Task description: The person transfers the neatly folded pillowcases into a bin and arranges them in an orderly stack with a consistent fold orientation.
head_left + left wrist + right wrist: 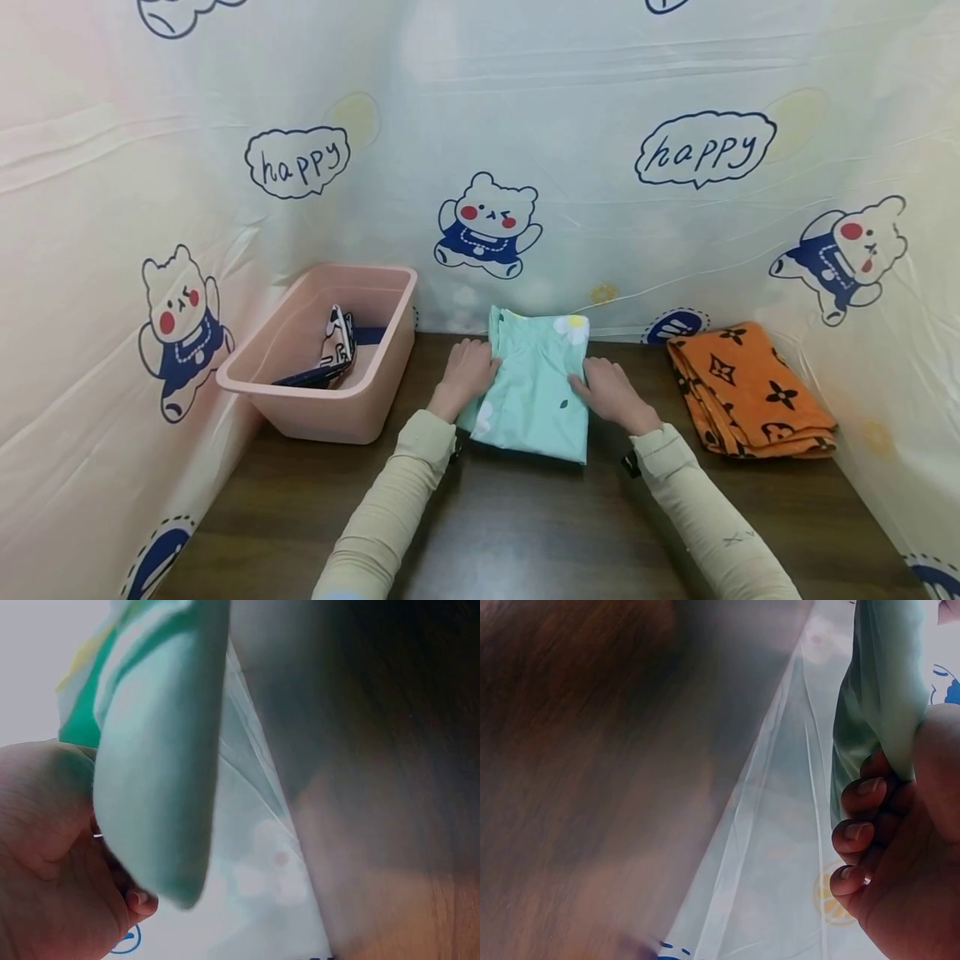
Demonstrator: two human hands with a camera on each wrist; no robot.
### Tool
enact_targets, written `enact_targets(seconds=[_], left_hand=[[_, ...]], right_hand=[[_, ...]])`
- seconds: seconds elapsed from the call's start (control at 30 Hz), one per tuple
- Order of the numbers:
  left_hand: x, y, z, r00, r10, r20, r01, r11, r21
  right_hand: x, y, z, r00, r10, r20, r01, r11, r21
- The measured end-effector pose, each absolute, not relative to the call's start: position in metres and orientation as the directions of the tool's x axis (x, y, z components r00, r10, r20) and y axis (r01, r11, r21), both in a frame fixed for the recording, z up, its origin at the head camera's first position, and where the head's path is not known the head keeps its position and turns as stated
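Note:
A folded mint-green cloth [534, 392] with white flowers is held up between both hands at the middle of the table. My left hand [469, 372] grips its left edge, and my right hand [611, 390] grips the right edge. In the left wrist view, a rounded fold of the mint-green cloth [161, 772] hangs beside the left hand [52, 862]. The right wrist view has curled fingers of the right hand [900, 862] around the lower end of the mint-green cloth [885, 682].
A pink plastic bin [315, 408] stands at the left, with dark and patterned folded cloth [337, 346] inside. At the right lies a folded orange cloth [750, 392] with black motifs. A printed curtain [585, 233] encloses the back and sides of the brown wooden table [517, 525].

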State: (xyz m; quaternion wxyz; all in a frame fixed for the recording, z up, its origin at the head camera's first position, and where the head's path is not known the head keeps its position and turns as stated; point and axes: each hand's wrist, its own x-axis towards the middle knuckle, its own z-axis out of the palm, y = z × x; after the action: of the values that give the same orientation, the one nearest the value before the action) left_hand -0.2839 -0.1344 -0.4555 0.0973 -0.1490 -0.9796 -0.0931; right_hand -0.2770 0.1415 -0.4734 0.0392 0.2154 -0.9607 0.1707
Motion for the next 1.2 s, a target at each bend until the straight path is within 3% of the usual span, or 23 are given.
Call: enact_targets(seconds=[1.2], left_hand=[[-0.287,-0.133,-0.459,-0.936,0.273,0.223,0.31,0.938,0.153]], right_hand=[[-0.285,0.144,-0.484,-0.902,-0.403,0.157,-0.432,0.839,-0.329]])
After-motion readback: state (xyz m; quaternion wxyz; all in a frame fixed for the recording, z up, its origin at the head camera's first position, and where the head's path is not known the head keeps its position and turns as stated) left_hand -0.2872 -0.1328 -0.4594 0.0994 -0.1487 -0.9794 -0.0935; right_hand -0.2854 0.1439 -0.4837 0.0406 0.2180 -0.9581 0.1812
